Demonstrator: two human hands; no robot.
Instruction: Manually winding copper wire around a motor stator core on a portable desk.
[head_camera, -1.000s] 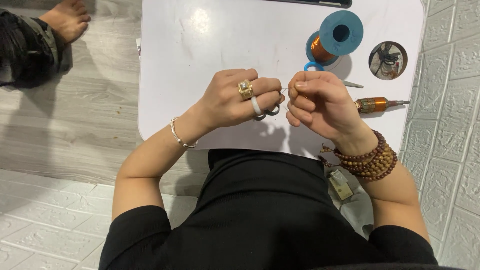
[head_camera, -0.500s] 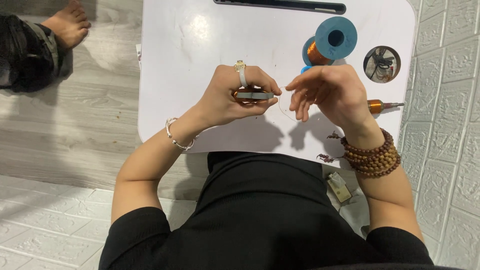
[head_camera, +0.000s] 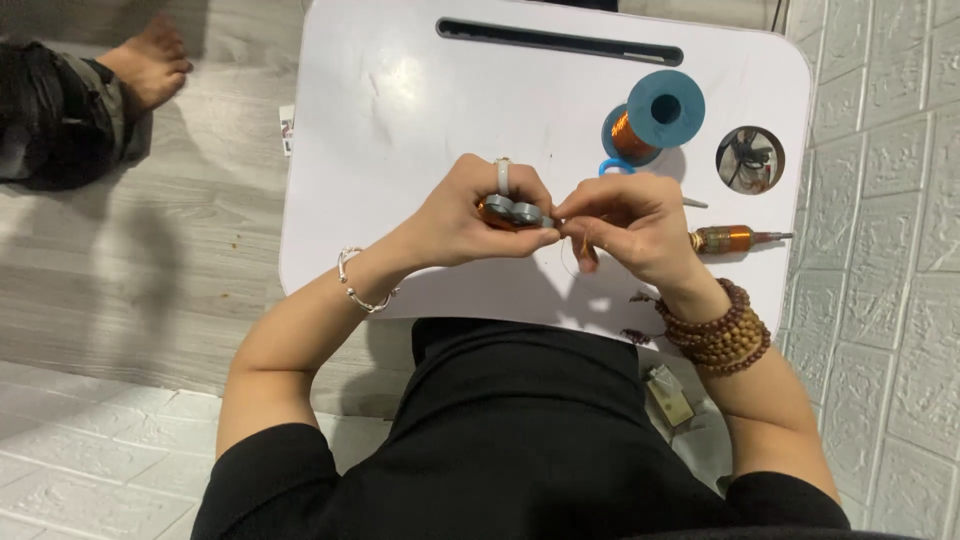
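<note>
White lap table (head_camera: 400, 120) on grey plank floor (head_camera: 150, 250) bears a blue wire spool (head_camera: 655, 115).

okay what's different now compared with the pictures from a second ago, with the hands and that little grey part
The left hand has turned the small grey part so that it lies flat between its fingers. The right hand, open and apart half a second ago, has closed in and now pinches at the part's end, with thin copper wire looping below. The blue spool, the copper-wound tool and the white table lie as before.
</note>
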